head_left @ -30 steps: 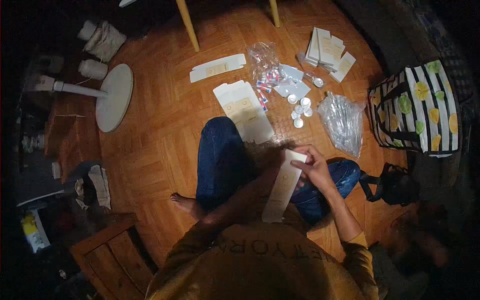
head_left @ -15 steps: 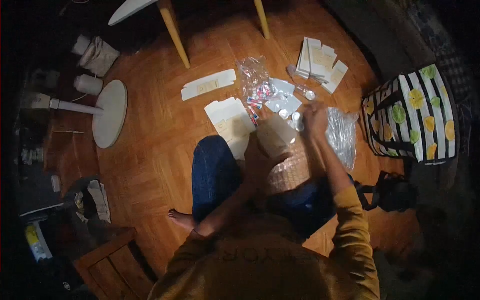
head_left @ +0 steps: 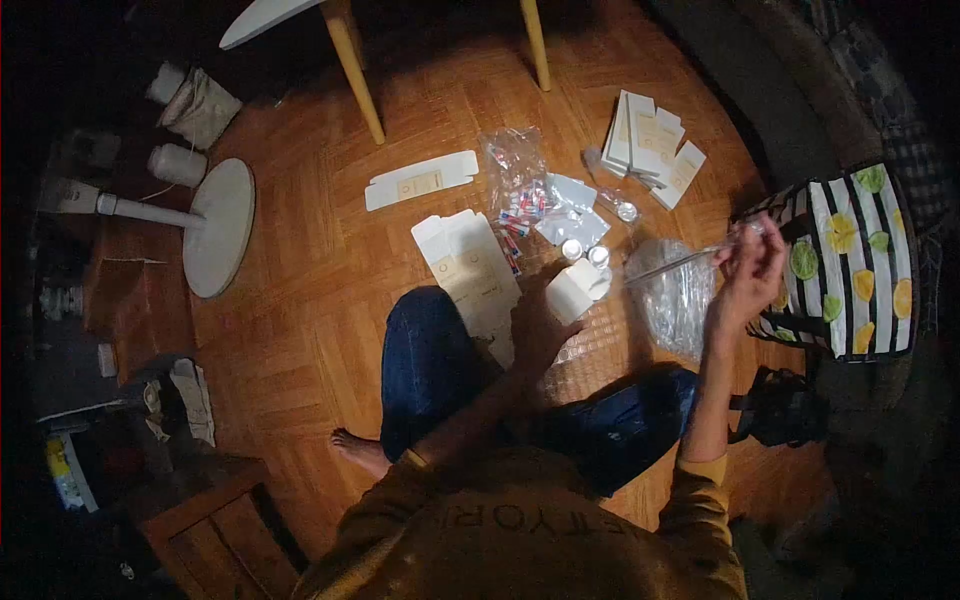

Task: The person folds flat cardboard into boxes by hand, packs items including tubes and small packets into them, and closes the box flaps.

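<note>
My left hand (head_left: 540, 330) is wrapped round a small white box (head_left: 572, 292), holding it above a sheet of bubble wrap (head_left: 590, 345). Raised to the right, my right hand (head_left: 752, 270) pinches a long, thin, pale strip (head_left: 672, 268) that slants down toward the box; its exact kind is unclear. Just beyond the box sit small round silvery-white pieces (head_left: 598, 257). Below the strip lies a clear plastic bag (head_left: 675, 310). A flattened white carton (head_left: 465, 265) rests left of my left hand.
Small red-and-blue tubes (head_left: 520, 212) lie by another clear bag (head_left: 512, 160). Farther back are a flat carton (head_left: 420, 180) and stacked white cartons (head_left: 650, 140). A striped fruit-print bag (head_left: 835, 262) stands right, a round white stand base (head_left: 220, 228) left, and table legs (head_left: 357, 85) behind.
My right hand has moved right and up, away from the box, and the pale strip now shows between them. The box in my left hand has turned and moved slightly.
</note>
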Tool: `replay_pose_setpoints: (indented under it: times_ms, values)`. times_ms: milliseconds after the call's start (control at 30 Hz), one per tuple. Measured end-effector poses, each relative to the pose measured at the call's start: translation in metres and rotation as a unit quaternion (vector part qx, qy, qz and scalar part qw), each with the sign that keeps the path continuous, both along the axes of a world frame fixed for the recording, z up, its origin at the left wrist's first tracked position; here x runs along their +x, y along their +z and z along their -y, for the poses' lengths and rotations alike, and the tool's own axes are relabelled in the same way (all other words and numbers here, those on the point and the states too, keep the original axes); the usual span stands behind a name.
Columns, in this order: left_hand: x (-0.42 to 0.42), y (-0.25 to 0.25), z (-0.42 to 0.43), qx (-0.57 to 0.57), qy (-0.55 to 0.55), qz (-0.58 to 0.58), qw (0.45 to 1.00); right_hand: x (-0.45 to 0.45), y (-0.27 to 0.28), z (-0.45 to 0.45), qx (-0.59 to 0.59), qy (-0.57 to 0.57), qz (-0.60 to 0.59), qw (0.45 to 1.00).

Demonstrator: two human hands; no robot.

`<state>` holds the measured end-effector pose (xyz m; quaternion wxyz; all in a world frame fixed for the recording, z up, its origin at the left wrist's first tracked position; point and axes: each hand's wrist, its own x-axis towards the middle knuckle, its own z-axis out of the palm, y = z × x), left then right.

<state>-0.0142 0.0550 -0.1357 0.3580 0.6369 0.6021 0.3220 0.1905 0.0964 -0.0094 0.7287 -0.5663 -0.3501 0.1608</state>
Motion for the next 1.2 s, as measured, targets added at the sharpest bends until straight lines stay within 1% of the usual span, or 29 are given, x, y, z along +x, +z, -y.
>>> replay_pose_setpoints:
  times_ms: [67,100,167,200,233,267,300,333,400,433,467,533,567,633,700,733,767,833,867,933,967,1033,1067,1100,1167,1200]
  values:
    - [0.001,0.01,-0.001,0.005,-0.016,0.037,0.999,-0.009,-0.029,0.004,0.001,0.044,0.058,0.997]
    - [0.0,0.011,0.0,0.006,-0.012,0.036,0.999,-0.014,-0.045,0.005,0.002,0.048,0.057,0.997]
    - [-0.001,0.01,0.003,0.05,0.002,0.003,0.999,-0.024,-0.074,0.009,-0.045,0.074,-0.011,0.996]
    - [-0.002,0.007,0.003,0.048,0.005,0.002,0.999,-0.037,-0.079,0.014,-0.079,0.096,-0.037,0.992]
    - [-0.003,0.005,0.001,0.021,-0.001,-0.023,1.0,-0.053,-0.085,0.021,-0.113,0.114,-0.061,0.985]
    - [-0.002,0.0,0.0,-0.005,-0.007,-0.047,0.999,-0.062,-0.106,0.029,-0.134,0.157,0.013,0.978]
    - [-0.002,-0.009,-0.003,-0.007,-0.006,-0.046,0.999,-0.07,-0.122,0.035,-0.155,0.2,0.087,0.964]
    - [-0.003,-0.018,-0.007,-0.005,0.006,-0.056,0.998,-0.081,-0.119,0.038,-0.156,0.2,0.087,0.963]
    - [-0.003,-0.026,-0.007,-0.004,0.019,-0.064,0.998,-0.095,-0.113,0.039,-0.164,0.224,-0.087,0.957]
    - [-0.007,-0.026,-0.002,-0.004,0.028,-0.105,0.994,-0.082,-0.138,0.031,-0.165,0.225,-0.087,0.956]
    - [-0.011,-0.027,0.003,-0.005,0.036,-0.146,0.989,-0.06,-0.182,0.017,-0.187,0.184,-0.138,0.955]
    - [-0.014,-0.016,0.005,0.002,0.027,-0.126,0.992,-0.034,-0.246,0.0,-0.21,0.14,-0.188,0.949]
    - [-0.013,-0.01,0.001,0.015,0.02,-0.105,0.994,-0.027,-0.266,-0.012,-0.233,0.118,0.036,0.965]
    - [-0.013,-0.011,-0.001,0.005,0.022,-0.125,0.992,-0.033,-0.257,-0.022,-0.242,0.094,0.256,0.931]
    - [-0.016,-0.012,-0.002,-0.007,0.027,-0.146,0.989,-0.035,-0.247,-0.02,-0.33,0.105,0.388,0.854]
    - [-0.017,-0.014,-0.003,-0.009,0.029,-0.144,0.989,-0.035,-0.244,-0.019,-0.304,0.093,0.399,0.86]
    - [-0.017,-0.015,-0.002,-0.013,0.029,-0.141,0.989,-0.037,-0.245,-0.018,-0.304,0.095,0.399,0.86]
    - [-0.019,-0.014,-0.004,-0.005,0.021,-0.14,0.99,-0.034,-0.255,-0.016,-0.31,0.08,0.27,0.908]
    - [-0.019,-0.014,-0.006,0.004,0.014,-0.14,0.99,-0.029,-0.258,-0.016,-0.31,0.08,0.271,0.908]
    - [-0.017,-0.008,-0.006,0.004,0.018,-0.117,0.993,-0.02,-0.259,-0.008,-0.271,0.119,0.097,0.95]
    - [-0.015,-0.001,-0.007,0.009,0.02,-0.095,0.995,-0.016,-0.254,-0.005,-0.273,0.117,0.099,0.95]
    - [-0.012,-0.012,-0.006,0.003,0.015,-0.091,0.996,-0.012,-0.239,-0.003,-0.386,0.155,0.237,0.878]
    - [-0.012,-0.017,-0.006,-0.006,0.013,-0.091,0.996,-0.015,-0.232,-0.001,-0.446,0.154,0.271,0.839]
    - [-0.013,-0.018,-0.005,-0.003,0.017,-0.091,0.996,-0.014,-0.236,0.0,-0.442,0.157,0.273,0.84]
    - [-0.016,-0.02,-0.002,0.007,0.019,-0.14,0.99,-0.01,-0.253,0.001,-0.274,0.122,0.236,0.924]
    - [-0.02,-0.023,-0.001,0.006,0.021,-0.14,0.99,-0.033,-0.201,0.003,-0.247,0.125,0.151,0.949]
